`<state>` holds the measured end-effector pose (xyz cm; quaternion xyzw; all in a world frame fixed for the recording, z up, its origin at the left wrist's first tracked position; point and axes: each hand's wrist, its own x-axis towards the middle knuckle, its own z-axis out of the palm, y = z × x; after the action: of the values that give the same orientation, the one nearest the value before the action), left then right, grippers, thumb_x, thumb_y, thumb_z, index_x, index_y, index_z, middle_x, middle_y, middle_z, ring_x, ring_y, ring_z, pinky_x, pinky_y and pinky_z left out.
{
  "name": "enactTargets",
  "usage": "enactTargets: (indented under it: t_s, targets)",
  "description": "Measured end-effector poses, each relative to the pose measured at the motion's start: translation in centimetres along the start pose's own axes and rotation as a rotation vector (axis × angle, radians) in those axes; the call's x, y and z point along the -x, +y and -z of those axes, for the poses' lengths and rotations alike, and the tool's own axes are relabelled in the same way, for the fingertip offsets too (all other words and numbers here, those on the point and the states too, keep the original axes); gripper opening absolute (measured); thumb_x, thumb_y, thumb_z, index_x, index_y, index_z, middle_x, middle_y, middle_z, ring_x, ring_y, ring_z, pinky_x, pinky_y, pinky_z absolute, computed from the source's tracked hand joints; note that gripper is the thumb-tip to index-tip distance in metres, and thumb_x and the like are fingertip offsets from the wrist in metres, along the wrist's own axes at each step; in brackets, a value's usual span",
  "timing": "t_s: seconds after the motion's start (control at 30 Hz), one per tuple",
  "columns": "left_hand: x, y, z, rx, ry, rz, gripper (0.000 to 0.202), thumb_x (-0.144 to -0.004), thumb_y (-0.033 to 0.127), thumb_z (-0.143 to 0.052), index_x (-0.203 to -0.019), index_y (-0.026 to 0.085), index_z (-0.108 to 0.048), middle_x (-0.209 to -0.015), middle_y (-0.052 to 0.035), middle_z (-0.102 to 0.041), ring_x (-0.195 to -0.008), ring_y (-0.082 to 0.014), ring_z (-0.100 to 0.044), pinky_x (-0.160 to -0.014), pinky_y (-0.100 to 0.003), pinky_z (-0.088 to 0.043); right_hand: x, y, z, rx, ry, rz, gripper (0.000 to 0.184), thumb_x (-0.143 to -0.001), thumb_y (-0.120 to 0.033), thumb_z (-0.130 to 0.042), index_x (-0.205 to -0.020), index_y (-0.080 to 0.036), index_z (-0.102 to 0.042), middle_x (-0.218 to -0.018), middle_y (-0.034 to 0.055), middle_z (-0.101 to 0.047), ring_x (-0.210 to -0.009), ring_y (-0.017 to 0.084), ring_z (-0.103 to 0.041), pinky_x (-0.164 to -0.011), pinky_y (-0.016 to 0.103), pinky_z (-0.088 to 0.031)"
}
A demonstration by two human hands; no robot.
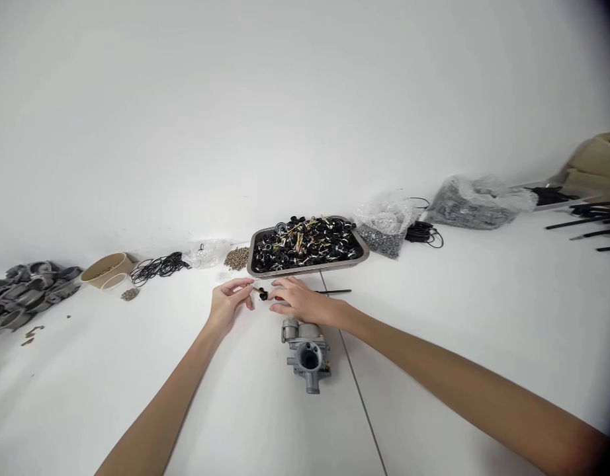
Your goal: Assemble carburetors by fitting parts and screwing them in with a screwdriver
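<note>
Pinch grip, left hand (pixel 229 303): thumb and fingertips close on the brass-coloured stem of a small fitting (pixel 263 295), located between the two hands. Clock positions use this fitting as dial centre, 12 being away from the person. The stem is thin; its end toward 3 o'clock carries a dark, rounded black piece. The right hand (pixel 301 302) lies at 3 o'clock, fingers bent close to the black piece; whether it grips anything cannot be determined. A slim dark rod (pixel 337 291) projects beyond it at 3 o'clock. A grey metal carburettor (pixel 309 360) sits at 5 o'clock, its round bore visible. The work surface (pixel 245 410) is smooth and white, crossed by a narrow dark seam at 5 o'clock. A shallow tray (pixel 305 270), heaped with black and brass-coloured parts, occupies 1 o'clock. Brass-coloured pieces (pixel 237 258) are piled at 11 o'clock, a tan bowl (pixel 106 270) and grey parts (pixel 32 291) near 9 o'clock, clear bags (pixel 384 225) at 2 o'clock. Plain white background fills the 12 o'clock side.
</note>
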<state>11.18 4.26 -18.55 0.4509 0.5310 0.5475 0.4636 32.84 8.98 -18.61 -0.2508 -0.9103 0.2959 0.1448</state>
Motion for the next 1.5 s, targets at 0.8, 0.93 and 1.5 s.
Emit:
enactTargets:
  t_s: [0.8,0.93,1.5]
  targets:
    - [0.6,0.6,-0.6,-0.184,-0.088,0.006,0.034,-0.069,0.033,-0.077,-0.093,0.012,-0.067,-0.05,-0.0026,-0.061,-0.049,-0.0132,-0.057,-0.063,-0.025,-0.046,-0.5,1.1,-0.6,0.076,0.0,0.13,0.042,-0.089,-0.039,-0.068,-0.126,-0.019,-0.064,-0.13,0.0134,-0.054,-0.126,0.032,-0.04,-0.107,0.048,-0.034]
    - [0.6,0.7,-0.6,-0.16,-0.104,0.003,0.037,-0.069,0.033,-0.077,-0.097,0.011,-0.066,-0.049,-0.0022,-0.061,-0.05,-0.0141,-0.059,-0.063,-0.026,-0.048,-0.3,0.4,-0.2,0.062,0.004,0.114,0.043,-0.091,-0.037,-0.065,-0.129,-0.018,-0.061,-0.134,0.0149,-0.05,-0.126,0.032,-0.041,-0.107,0.048,-0.035]
    - [1.3,1.8,-1.4,0.035,-0.107,0.004,0.04,-0.071,0.037,-0.079,-0.096,0.009,-0.064,-0.084,-0.0073,-0.067,-0.053,-0.0156,-0.063,-0.056,-0.033,-0.055,0.6,-2.3,1.8,0.123,0.149,0.126,0.044,-0.096,-0.036,-0.055,-0.137,-0.021,-0.055,-0.143,0.0153,-0.041,-0.131,0.033,-0.038,-0.108,0.054,-0.035]
